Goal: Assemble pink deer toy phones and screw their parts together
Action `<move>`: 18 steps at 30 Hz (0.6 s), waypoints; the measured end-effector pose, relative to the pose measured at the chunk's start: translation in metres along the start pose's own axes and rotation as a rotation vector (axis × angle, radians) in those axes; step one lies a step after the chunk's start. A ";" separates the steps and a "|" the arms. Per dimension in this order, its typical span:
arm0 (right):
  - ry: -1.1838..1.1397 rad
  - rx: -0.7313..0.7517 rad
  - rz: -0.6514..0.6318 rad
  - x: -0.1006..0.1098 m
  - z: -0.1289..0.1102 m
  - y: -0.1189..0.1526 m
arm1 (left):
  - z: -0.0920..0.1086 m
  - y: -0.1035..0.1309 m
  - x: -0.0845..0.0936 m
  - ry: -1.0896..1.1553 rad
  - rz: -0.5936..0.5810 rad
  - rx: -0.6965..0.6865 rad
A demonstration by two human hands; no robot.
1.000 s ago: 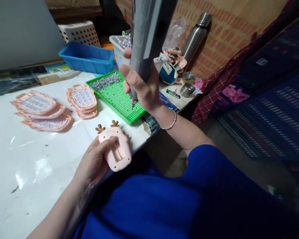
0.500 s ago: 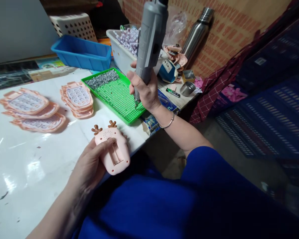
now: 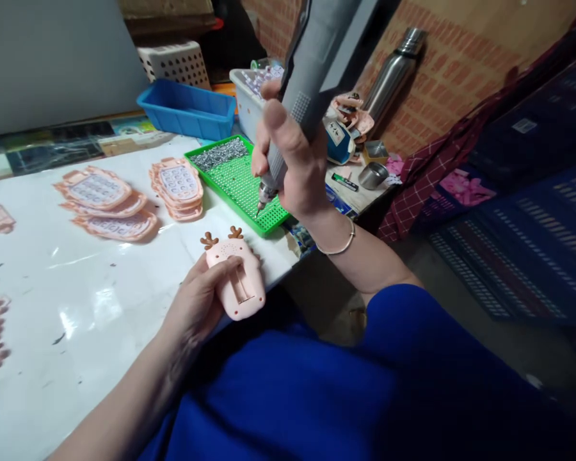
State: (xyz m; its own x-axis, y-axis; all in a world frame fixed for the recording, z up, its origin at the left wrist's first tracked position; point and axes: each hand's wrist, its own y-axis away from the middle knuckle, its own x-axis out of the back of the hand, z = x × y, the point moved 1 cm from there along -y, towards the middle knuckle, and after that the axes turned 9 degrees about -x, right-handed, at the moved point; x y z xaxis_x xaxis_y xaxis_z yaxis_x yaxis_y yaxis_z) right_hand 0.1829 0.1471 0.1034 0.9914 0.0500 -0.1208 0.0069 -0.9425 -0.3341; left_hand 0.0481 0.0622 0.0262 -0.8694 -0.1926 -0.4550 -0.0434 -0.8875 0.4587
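Cannot see most fingers of left grip (image 3: 204,291), hidden behind toy (image 3: 248,278), nor upper end of driver (image 3: 317,70), cut off by frame. Note tray (image 3: 233,186) with screws (image 3: 221,153) on worktop (image 3: 125,275), partly screened by right grip (image 3: 297,153). Find toy in left grip, pinched between thumb and fingers. See right grip wrapped around driver, beyond toy.
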 end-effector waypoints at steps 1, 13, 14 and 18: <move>-0.022 -0.028 -0.045 -0.007 -0.005 0.006 | 0.000 0.000 0.000 -0.003 -0.008 0.002; 0.089 -0.305 -0.142 -0.051 0.001 0.036 | -0.003 0.000 0.002 0.103 -0.069 -0.049; 0.073 -0.300 -0.160 -0.050 0.004 0.035 | -0.003 -0.001 0.002 0.105 -0.069 -0.045; -0.106 -0.257 -0.309 -0.050 0.016 0.032 | -0.004 -0.003 0.003 0.145 -0.108 -0.030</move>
State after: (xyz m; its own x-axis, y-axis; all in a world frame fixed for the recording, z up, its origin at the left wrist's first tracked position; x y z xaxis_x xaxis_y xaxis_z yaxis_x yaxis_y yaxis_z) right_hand 0.1312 0.1198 0.0840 0.9187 0.3650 -0.1510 0.3481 -0.9288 -0.1272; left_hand 0.0478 0.0626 0.0200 -0.7802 -0.1517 -0.6068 -0.1165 -0.9179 0.3793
